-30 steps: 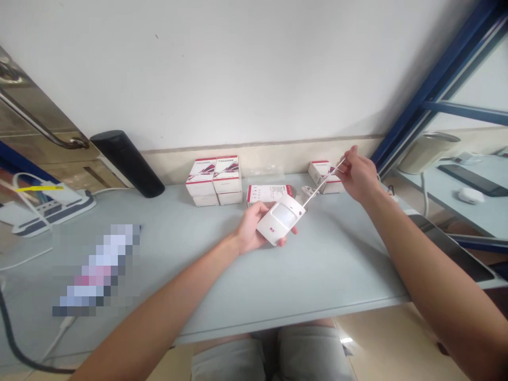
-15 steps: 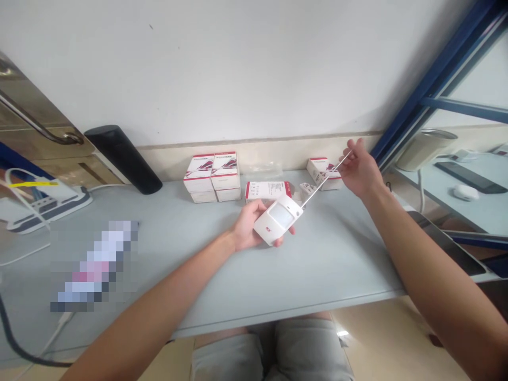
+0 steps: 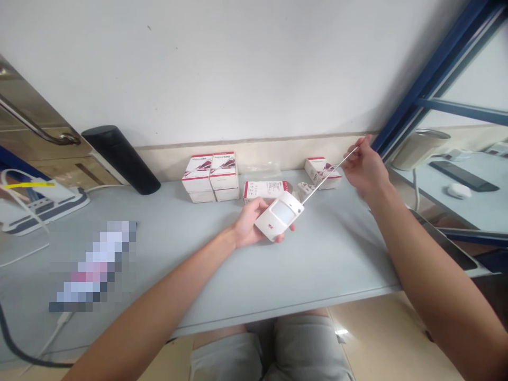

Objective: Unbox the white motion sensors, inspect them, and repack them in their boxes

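My left hand (image 3: pixel 248 225) is closed around a white motion sensor (image 3: pixel 273 225), a flat rounded case with a frosted window and a small red logo. The case tilts up to the right above the table. From its upper right corner a thin antenna (image 3: pixel 323 182) stretches out. The fingers of my right hand (image 3: pixel 367 164) pinch the far end of that antenna. Just behind the sensor lies a white and red box (image 3: pixel 264 190), partly covered by it. A small bundle of white parts (image 3: pixel 305 189) rests behind the antenna.
Stacked white and red boxes (image 3: pixel 210 177) stand against the wall, with another box (image 3: pixel 319 172) farther right. A black cylinder (image 3: pixel 121 159) leans at the left. A blurred-out phone-like object (image 3: pixel 93 270), a power strip (image 3: pixel 47 206) and cables lie left. A blue-framed mirror (image 3: pixel 456 111) edges the right side.
My right hand has shifted slightly right and up with its end of the antenna, which reaches a bit farther from the sensor. The left hand keeps the sensor nearly still.
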`<state>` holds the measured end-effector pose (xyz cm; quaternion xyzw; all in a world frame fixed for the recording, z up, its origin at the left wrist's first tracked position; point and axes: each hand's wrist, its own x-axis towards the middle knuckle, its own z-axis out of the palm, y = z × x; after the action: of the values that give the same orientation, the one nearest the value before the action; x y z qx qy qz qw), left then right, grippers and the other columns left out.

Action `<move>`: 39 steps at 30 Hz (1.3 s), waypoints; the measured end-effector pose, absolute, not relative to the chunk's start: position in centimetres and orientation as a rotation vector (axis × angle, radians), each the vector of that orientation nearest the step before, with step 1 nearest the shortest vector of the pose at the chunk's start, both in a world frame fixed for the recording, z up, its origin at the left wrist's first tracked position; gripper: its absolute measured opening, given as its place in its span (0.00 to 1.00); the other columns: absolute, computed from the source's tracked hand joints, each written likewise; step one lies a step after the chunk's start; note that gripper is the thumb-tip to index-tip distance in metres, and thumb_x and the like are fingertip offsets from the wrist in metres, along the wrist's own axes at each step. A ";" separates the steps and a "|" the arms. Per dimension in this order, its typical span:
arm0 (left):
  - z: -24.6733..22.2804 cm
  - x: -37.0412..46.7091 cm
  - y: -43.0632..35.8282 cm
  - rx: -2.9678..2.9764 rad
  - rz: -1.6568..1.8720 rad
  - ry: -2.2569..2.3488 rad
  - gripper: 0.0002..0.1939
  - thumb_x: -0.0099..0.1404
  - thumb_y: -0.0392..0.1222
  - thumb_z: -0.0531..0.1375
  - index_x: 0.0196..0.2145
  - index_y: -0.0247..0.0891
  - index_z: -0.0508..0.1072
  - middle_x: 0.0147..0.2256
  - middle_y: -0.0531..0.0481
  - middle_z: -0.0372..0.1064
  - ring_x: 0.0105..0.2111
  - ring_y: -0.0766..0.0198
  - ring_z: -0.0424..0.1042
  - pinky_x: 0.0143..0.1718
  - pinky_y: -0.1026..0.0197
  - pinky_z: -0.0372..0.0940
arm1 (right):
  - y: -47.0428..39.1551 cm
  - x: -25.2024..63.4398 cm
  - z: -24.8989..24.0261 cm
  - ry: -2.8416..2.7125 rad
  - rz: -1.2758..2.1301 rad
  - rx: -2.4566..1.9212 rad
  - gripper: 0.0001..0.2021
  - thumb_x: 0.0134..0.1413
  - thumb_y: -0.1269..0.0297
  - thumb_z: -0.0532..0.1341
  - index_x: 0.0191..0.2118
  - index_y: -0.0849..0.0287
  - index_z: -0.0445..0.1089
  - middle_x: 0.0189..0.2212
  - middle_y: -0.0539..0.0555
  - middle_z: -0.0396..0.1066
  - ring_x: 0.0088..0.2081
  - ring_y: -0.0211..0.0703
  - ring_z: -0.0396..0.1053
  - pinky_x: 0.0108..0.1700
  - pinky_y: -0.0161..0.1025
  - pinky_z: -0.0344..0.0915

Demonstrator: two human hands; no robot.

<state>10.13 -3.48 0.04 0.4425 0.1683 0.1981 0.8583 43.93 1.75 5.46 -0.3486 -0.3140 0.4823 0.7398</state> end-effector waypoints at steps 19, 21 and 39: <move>0.0 10.2 -4.1 0.810 0.420 0.352 0.27 0.62 0.49 0.53 0.55 0.32 0.70 0.40 0.31 0.79 0.28 0.50 0.76 0.35 0.53 0.65 | 1.4 44.8 5.3 -0.738 1.065 -0.777 0.18 0.46 0.56 0.80 0.35 0.52 0.72 0.27 0.45 0.66 0.23 0.31 0.56 0.22 0.31 0.59; 0.1 10.3 -4.1 0.796 0.419 0.353 0.27 0.62 0.48 0.53 0.56 0.32 0.69 0.40 0.31 0.79 0.28 0.51 0.76 0.35 0.53 0.66 | 1.4 44.4 5.2 -0.784 1.043 -0.803 0.18 0.46 0.56 0.80 0.34 0.53 0.72 0.28 0.45 0.67 0.24 0.30 0.58 0.22 0.28 0.62; -0.3 10.2 -4.2 0.833 0.416 0.360 0.26 0.62 0.50 0.52 0.54 0.34 0.69 0.40 0.32 0.79 0.28 0.48 0.77 0.34 0.52 0.65 | 2.2 43.3 3.7 -0.730 0.987 -0.965 0.11 0.54 0.63 0.73 0.31 0.55 0.70 0.27 0.47 0.70 0.23 0.31 0.65 0.22 0.28 0.69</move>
<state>10.23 -4.16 -0.34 0.3996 0.1725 0.1996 0.8779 43.29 2.16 3.73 -0.4350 -0.3289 0.4449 0.7104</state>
